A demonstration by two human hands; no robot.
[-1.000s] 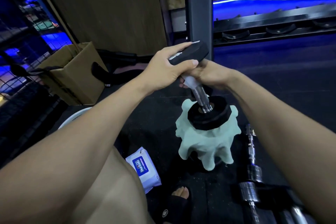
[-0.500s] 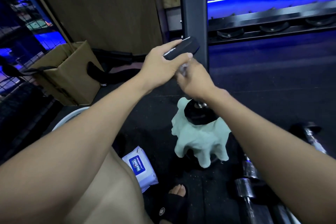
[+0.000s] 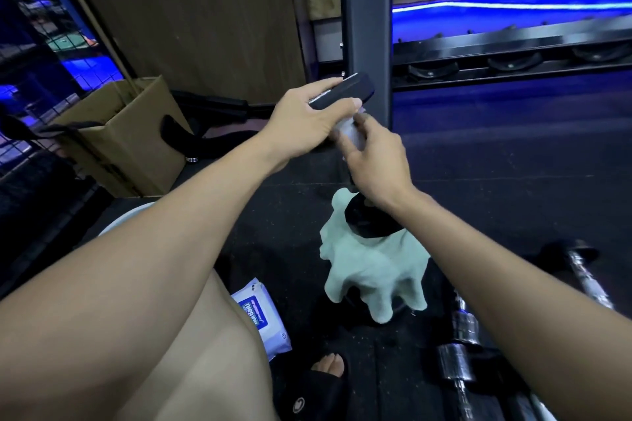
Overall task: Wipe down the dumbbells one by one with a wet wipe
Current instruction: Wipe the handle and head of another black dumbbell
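A dumbbell stands on end on a pale green cloth (image 3: 372,270). Its black top head (image 3: 352,89) is gripped by my left hand (image 3: 307,120). Its black bottom head (image 3: 366,219) rests on the cloth. My right hand (image 3: 376,157) wraps a white wet wipe (image 3: 352,133) round the handle just under the top head, hiding most of the handle. A pack of wet wipes (image 3: 261,318) lies on the floor beside my left knee.
Chrome dumbbell bars (image 3: 461,349) lie on the black floor at the lower right. A cardboard box (image 3: 119,137) stands at the left, a steel rack post (image 3: 366,20) right behind the hands, and a rack shelf (image 3: 513,48) runs to the right. My sandalled foot (image 3: 325,376) is below.
My right hand with the wipe has slid up the handle, from near the bottom head to just under the top head. My left hand keeps its hold on the top head.
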